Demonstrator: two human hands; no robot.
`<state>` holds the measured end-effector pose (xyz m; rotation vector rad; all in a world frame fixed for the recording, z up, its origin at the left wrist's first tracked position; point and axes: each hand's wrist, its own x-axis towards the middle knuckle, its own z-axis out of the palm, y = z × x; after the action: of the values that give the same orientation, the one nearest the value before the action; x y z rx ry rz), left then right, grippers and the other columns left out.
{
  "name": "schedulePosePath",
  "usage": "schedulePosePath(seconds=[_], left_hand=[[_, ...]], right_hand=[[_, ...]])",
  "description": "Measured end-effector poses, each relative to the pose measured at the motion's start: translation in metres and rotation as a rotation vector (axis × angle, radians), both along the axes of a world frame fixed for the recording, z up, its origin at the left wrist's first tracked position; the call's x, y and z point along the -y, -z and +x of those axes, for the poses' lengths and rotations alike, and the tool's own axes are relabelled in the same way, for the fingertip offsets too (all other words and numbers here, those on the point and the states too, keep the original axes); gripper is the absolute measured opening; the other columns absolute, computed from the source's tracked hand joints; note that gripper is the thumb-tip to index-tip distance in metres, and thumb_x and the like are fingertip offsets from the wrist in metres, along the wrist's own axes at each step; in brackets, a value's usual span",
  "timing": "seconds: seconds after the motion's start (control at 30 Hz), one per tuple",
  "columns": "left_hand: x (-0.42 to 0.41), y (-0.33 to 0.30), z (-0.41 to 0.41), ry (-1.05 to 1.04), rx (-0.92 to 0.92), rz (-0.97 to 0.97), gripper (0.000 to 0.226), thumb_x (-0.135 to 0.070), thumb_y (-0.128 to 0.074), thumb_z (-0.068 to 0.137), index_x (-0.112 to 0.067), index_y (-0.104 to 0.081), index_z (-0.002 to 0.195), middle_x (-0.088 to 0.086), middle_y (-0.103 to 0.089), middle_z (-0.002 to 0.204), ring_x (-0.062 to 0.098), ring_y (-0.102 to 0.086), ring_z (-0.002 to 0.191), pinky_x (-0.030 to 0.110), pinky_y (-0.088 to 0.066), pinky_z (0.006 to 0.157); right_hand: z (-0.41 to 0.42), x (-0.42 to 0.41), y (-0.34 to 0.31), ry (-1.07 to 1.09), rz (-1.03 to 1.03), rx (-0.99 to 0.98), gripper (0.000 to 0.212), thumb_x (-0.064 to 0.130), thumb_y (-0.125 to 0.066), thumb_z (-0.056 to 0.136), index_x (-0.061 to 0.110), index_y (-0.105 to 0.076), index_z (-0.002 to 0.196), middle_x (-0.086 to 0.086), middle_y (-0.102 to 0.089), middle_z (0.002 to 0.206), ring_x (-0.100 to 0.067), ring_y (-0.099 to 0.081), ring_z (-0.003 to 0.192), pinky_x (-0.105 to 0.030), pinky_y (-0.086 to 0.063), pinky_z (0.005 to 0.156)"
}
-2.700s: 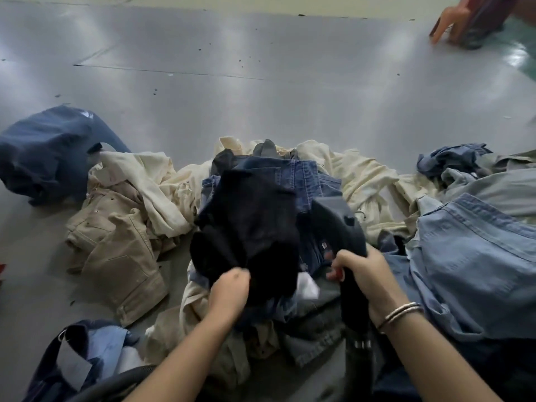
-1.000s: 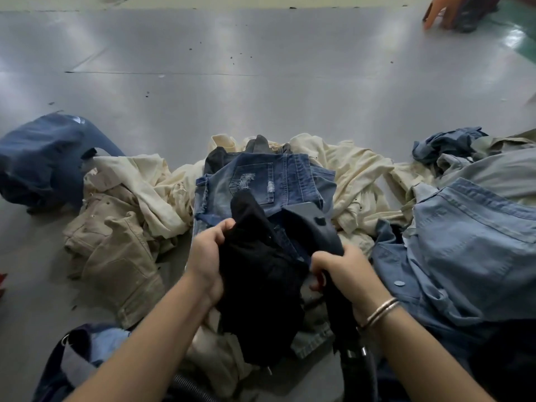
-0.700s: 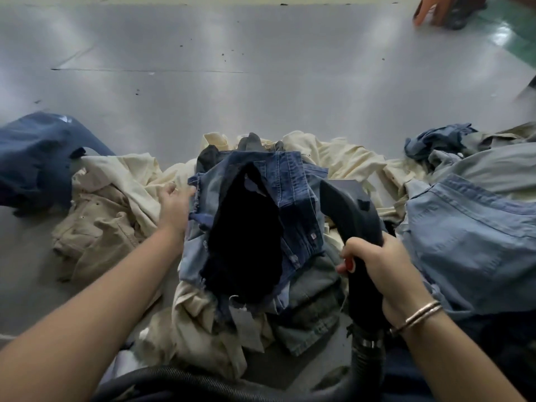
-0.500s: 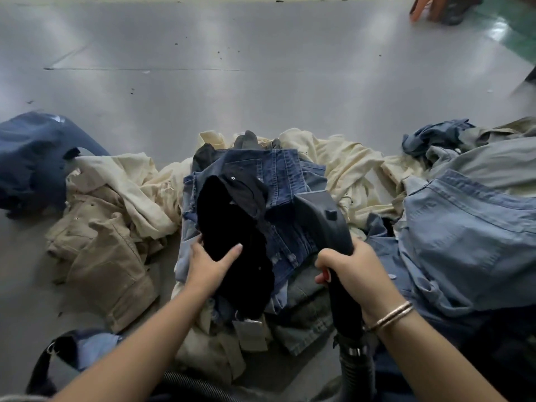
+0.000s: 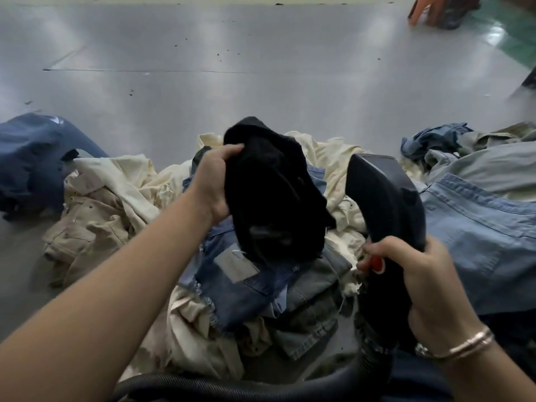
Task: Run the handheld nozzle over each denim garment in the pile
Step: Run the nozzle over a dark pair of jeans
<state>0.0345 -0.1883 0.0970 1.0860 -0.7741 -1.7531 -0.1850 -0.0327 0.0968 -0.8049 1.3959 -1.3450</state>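
The left hand (image 5: 213, 184) grips a bunched black garment (image 5: 272, 195), fingers curled into its upper left edge, and holds it up above the middle of the pile (image 5: 203, 285). The cloth hangs down over a pair of blue jeans (image 5: 240, 282) with a pale patch and a frayed hem, hiding much of them. The right hand (image 5: 417, 277) is wrapped around the handle of the dark nozzle (image 5: 383, 198), thumb close to a red button (image 5: 377, 264). The nozzle's broad head stands just beside the black garment on its right, with a narrow gap between the two. A ribbed dark hose (image 5: 232, 387) runs from below the handle across the bottom of the view. Thin bracelets (image 5: 461, 343) circle the right wrist.

Cream trousers (image 5: 116, 198) sprawl to the left of the jeans, and more cream cloth (image 5: 333, 158) shows behind the raised garment and the nozzle. A grey-blue denim piece (image 5: 313, 311) lies under the jeans toward the person. A large light blue denim garment (image 5: 493, 236) fills the right side, partly covered by the nozzle and the right hand. Behind it sit a pale grey-green garment (image 5: 493, 166) and a crumpled blue one (image 5: 432, 139). A dark blue garment (image 5: 32, 158) lies apart at the far left. All of it rests on a shiny grey floor (image 5: 232, 82).
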Motion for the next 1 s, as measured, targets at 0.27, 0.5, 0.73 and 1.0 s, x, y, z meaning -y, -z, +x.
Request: schedulePosePath(seconds=[0.27,0.5,0.73,1.0], left_hand=[[-0.004,0.107,0.089,-0.177,1.004,0.293,0.041,-0.011,-0.055,0.089,0.004,-0.049,0.126,0.027,-0.055,0.123,0.038,-0.057,0.108,0.041,-0.048,0.090],[-0.033,0.157,0.073,0.455,1.975,-0.945,0.101,-0.009,-0.079,0.050,-0.015,-0.042,0.144,0.025,-0.036,0.147,0.040,-0.044,0.130,0.052,-0.040,0.103],[-0.006,0.168,0.101,1.247,2.070,-1.198,0.096,-0.022,-0.041,0.083,-0.036,0.033,0.141,0.005,0.032,0.154,0.023,0.021,0.145,0.039,0.017,0.115],[-0.006,0.151,0.084,1.463,1.847,-1.324,0.059,-0.026,-0.022,0.094,-0.034,-0.011,0.152,-0.005,-0.006,0.162,0.012,-0.005,0.148,0.031,0.022,0.110]], right_hand=[[0.000,-0.005,0.007,-0.037,0.113,-0.016,0.011,-0.007,-0.062,0.075,0.003,-0.056,0.074,-0.008,-0.052,0.053,-0.022,-0.056,0.052,-0.026,-0.049,0.048],[0.007,-0.003,0.012,-0.103,0.137,-0.076,0.016,0.010,-0.070,0.058,0.009,-0.056,0.067,-0.001,-0.053,0.050,-0.018,-0.060,0.051,-0.035,-0.050,0.058],[0.010,-0.001,0.014,-0.130,0.123,-0.088,0.009,0.013,-0.063,0.054,0.013,-0.058,0.062,-0.001,-0.054,0.051,-0.018,-0.061,0.051,-0.029,-0.049,0.052],[0.021,-0.001,0.019,-0.215,0.076,-0.126,0.017,0.015,-0.061,0.055,0.031,-0.065,0.060,0.003,-0.057,0.050,-0.013,-0.060,0.050,-0.021,-0.050,0.050]])
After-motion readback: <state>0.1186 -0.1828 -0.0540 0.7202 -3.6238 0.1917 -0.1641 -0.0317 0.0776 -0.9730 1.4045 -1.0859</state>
